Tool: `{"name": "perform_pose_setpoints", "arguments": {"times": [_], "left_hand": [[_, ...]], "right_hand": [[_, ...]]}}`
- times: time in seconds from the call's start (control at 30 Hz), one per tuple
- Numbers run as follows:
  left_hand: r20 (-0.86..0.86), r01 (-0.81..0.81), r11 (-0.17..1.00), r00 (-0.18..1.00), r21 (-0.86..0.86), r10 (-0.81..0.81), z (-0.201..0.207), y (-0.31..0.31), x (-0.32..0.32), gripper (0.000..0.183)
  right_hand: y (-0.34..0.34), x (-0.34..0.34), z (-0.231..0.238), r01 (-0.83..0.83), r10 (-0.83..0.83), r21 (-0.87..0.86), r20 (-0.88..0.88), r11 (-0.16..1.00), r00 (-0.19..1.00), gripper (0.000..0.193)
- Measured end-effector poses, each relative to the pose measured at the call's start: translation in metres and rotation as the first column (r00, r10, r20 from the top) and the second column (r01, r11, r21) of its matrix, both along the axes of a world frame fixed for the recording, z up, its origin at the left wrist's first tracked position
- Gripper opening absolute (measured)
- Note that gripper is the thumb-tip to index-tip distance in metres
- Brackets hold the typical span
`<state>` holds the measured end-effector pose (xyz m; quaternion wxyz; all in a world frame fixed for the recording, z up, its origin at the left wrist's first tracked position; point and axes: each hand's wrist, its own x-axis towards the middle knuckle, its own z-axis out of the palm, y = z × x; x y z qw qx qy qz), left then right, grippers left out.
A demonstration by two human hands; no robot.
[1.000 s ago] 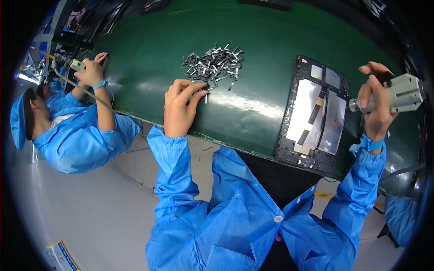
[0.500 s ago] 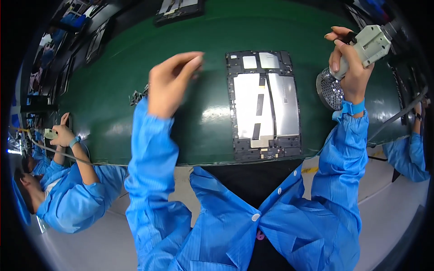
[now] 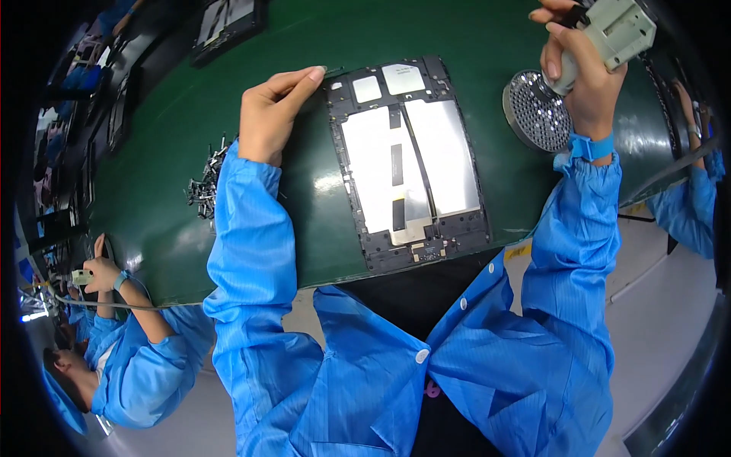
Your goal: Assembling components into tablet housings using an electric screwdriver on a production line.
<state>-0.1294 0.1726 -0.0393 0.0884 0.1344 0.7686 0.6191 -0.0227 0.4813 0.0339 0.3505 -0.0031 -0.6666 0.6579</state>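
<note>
An opened tablet (image 3: 449, 145) lies on the green table, its inside facing up, with silver battery panels and a black frame. At its far left corner, my left hand (image 3: 266, 114) pinches a small dark, thin part (image 3: 333, 71); its exact kind is too small to make out. My right hand (image 3: 586, 76) grips a pale grey electric screwdriver (image 3: 620, 30), held to the right of the tablet. Beside that hand is a round dish (image 3: 533, 114) with a studded, shiny metallic surface. The driver's tip is over the dish, and whether it touches is unclear.
A pile of small black and silver parts (image 3: 204, 186) lies left of my left forearm. Another opened device (image 3: 225, 27) sits at the far left. A co-worker in blue (image 3: 152, 358) works at the left with a similar tool; another person's sleeve (image 3: 685, 202) shows at right.
My left hand has come to the tablet's far left corner, with a small part now visible in its fingertips. More of the parts pile shows. The whole view has shifted and turned slightly.
</note>
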Motion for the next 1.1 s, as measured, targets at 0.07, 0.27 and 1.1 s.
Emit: {"name": "perform_pose_setpoints", "arguments": {"times": [0.07, 0.27, 1.1], "left_hand": [[0.017, 0.017, 1.000, 1.000, -0.015, -0.017, 0.000, 0.000, 0.002, 0.023], [-0.139, -0.044, 0.966, 0.990, -0.256, 0.008, -0.011, 0.000, -0.005, 0.024], [-0.162, 0.160, 0.914, 0.959, -0.372, -0.234, -0.003, -0.016, 0.001, 0.025]], "right_hand": [[0.000, 0.001, 0.000, 0.006, -0.005, -0.011, 0.041, 1.000, 0.999, 0.028], [-0.001, 0.002, 0.003, 0.017, -0.017, 0.002, 0.038, 1.000, 0.999, 0.027], [0.050, 0.012, -0.019, -0.049, 0.052, -0.106, 0.025, 0.993, 0.998, 0.017]]}}
